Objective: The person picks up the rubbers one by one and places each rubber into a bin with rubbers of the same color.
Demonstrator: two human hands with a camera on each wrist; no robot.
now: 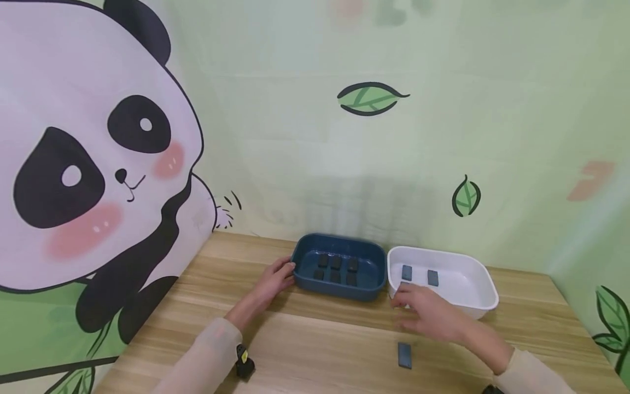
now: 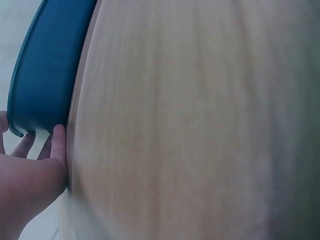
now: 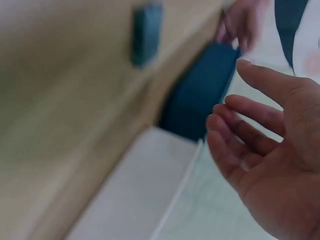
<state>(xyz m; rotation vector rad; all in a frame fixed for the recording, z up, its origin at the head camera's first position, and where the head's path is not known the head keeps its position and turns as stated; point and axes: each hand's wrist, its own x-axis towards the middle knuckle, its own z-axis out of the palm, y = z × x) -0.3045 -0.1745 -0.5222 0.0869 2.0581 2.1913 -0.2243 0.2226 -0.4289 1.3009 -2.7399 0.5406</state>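
The left hand [image 1: 273,280] touches the left end of a dark blue tray [image 1: 339,291] with its fingertips. In the left wrist view the fingers meet the tray's outer end wall. Several small black blocks [image 1: 336,262] lie in two rows inside the blue tray. The right hand [image 1: 433,311] is above the front left rim of a white tray [image 1: 472,304], fingers loosely bent, nothing between them in the right wrist view. Grey-blue blocks [image 1: 432,278] lie in the white tray, one partly hidden by that hand. Another grey-blue block [image 1: 404,355] lies on the table in front.
Both trays stand side by side near the back of the wooden table [image 1: 315,345]. Behind them is a light green backdrop [image 1: 275,164] printed with a panda and leaves. A black wrist device [image 1: 243,364] sits by the left sleeve.
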